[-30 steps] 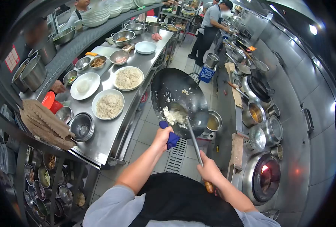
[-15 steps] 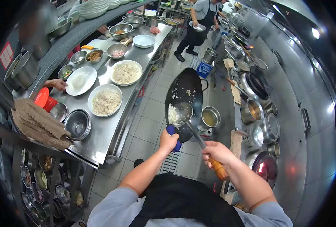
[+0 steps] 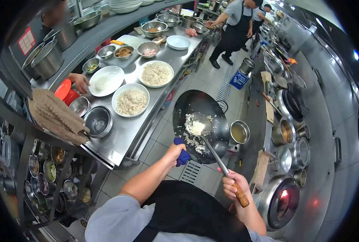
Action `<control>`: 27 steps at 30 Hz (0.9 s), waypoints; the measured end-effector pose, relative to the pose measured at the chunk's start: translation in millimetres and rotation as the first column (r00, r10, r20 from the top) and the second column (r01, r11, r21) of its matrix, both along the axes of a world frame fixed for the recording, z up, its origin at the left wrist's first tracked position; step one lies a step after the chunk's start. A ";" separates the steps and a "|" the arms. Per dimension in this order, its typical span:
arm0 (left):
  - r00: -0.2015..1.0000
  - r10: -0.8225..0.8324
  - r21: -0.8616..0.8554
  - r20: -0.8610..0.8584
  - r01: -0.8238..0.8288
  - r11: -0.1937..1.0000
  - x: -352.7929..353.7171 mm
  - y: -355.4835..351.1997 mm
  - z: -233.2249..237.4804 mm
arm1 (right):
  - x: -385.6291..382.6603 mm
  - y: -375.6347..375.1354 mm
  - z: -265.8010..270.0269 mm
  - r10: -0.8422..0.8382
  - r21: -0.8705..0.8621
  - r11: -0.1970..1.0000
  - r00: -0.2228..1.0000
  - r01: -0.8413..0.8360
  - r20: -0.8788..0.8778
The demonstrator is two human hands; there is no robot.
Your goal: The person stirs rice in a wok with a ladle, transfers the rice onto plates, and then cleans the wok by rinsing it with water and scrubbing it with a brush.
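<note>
My left hand point(image 3: 174, 153) is closed around a dark blue cloth point(image 3: 182, 152) at the near-left rim of a black wok point(image 3: 183, 107), which is held over the floor. The wok's handle under the cloth is hidden. In my right hand point(image 3: 234, 185) is the wooden grip of a long metal ladle point(image 3: 215, 153). Its bowl is inside the wok and full of white rice point(image 3: 195, 127). Loose grains lie scattered over the wok's inner surface around the ladle.
To the left, a steel counter point(image 3: 125, 133) carries two bowls of fried rice point(image 3: 131, 102), a white plate point(image 3: 107, 80) and metal bowls; another person's hand point(image 3: 79, 82) is near the plate. On the right burns a stove burner point(image 3: 283, 197). A co-worker point(image 3: 236, 30) stands ahead.
The wok has tipped from steep to flatter and shows more of its inside. The ladle has scooped up rice. The other person's hand has come away from the plate's edge.
</note>
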State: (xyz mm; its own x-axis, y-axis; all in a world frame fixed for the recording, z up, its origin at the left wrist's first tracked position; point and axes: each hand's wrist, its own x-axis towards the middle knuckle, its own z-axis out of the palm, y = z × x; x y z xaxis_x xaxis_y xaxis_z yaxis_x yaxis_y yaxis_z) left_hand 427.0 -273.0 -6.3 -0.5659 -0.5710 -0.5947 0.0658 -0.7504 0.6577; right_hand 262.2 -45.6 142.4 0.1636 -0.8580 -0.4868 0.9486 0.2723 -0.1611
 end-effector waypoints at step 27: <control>0.995 0.102 -0.253 0.013 -0.095 0.963 30.1 0.9 10.6 | -13.3 -9.9 -11.4 0.150 -0.046 0.986 0.972 -0.161 -0.179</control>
State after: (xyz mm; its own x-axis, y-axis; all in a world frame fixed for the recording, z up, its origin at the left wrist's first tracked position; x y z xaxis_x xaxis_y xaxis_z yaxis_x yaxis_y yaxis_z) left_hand 457.1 -272.1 4.2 -0.4860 -0.7564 -0.4378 0.1119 -0.5507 0.8272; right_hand 249.0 -55.6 131.0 0.2146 -0.8570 -0.4685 0.8514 0.3992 -0.3403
